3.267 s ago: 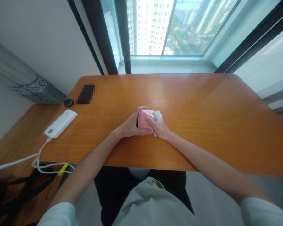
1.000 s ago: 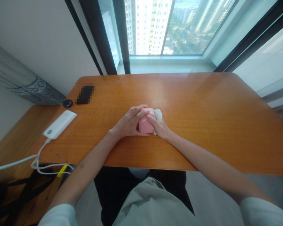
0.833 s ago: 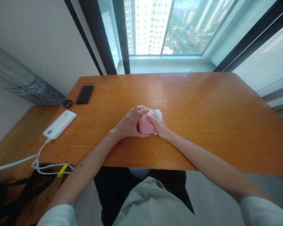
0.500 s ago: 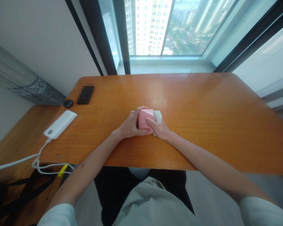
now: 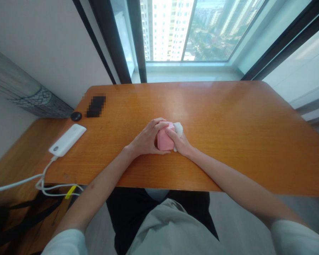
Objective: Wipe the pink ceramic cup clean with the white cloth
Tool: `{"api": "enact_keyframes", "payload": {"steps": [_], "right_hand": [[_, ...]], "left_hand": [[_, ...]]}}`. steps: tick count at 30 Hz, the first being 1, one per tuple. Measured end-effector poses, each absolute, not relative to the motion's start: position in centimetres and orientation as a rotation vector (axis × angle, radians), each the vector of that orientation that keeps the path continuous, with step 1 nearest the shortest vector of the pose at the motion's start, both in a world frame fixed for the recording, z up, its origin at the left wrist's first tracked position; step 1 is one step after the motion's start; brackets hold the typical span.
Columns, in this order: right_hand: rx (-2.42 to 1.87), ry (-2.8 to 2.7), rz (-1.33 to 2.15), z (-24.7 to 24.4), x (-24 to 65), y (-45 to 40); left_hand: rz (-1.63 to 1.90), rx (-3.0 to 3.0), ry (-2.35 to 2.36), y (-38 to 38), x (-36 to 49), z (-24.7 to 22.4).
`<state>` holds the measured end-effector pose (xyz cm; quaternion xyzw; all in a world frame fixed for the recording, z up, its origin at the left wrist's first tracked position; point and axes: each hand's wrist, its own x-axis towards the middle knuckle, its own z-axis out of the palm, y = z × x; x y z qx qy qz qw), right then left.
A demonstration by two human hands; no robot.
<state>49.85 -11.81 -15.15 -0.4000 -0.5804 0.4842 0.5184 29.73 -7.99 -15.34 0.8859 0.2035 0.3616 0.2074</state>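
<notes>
A small pink box-shaped object (image 5: 165,141) is between my two hands near the middle of the desk. My left hand (image 5: 149,137) curves around its left side, with fingers over the far edge and the thumb along the near edge. From the right, my right hand (image 5: 181,144) grips it, the thumb lying across its upper right part. A soft-looking white piece (image 5: 178,129), cloth or tissue-like, sticks out between the right hand and the box. The underside of the box and most of the right fingers are hidden.
The wooden desk (image 5: 228,131) stands against a window. On its left side lie a white power bank (image 5: 67,140) with a white cable (image 5: 44,179), a round black object (image 5: 76,116) and a blurred-out dark item (image 5: 95,106). A patterned curtain (image 5: 42,101) hangs at left.
The pink box has turned slightly in my hands. My left fingers have shifted over its top far edge, and the left thumb has slid down its near side.
</notes>
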Motion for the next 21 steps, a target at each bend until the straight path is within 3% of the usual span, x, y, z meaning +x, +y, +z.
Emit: {"api": "enact_keyframes", "payload": {"steps": [10,21], "right_hand": [[-0.978,-1.471,1.223,-14.1,49.8,-12.6],[-0.967,-1.375,1.233,-14.3,49.7,-11.9]], "left_hand": [[0.845,1.996,0.693,-8.1,29.9,-16.4],[0.945,2.551,0.553,-7.5,29.3,-15.8]]}}
